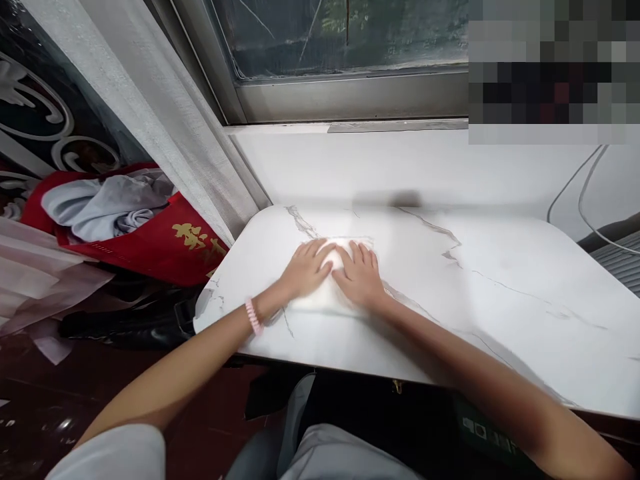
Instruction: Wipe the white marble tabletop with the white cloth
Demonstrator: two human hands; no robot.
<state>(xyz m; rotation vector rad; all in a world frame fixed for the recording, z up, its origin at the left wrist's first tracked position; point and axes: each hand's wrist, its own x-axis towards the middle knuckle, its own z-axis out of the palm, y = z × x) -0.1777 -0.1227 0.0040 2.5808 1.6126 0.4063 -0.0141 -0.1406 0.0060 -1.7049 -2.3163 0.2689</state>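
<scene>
A white, soft-looking flat piece [327, 295], perhaps a folded cloth, lies on the white marble-patterned table [425, 287]. Its edges blend into the tabletop, so its exact kind is unclear. My left hand [306, 268] rests flat on its left side, fingers stretched out and thumb pointing inward. On the right side my right hand [361, 275] lies palm down with the fingers spread. The two thumbs nearly meet over the middle of the white piece. A pink beaded bracelet [253, 317] circles my left wrist.
Left of the table are a pale curtain [145, 100] and a red bag [145, 250] holding grey cloth [107, 203]. A window [345, 40] sits above the white wall behind. Cables [583, 193] hang at the right. The table's rounded front edge is close to my body.
</scene>
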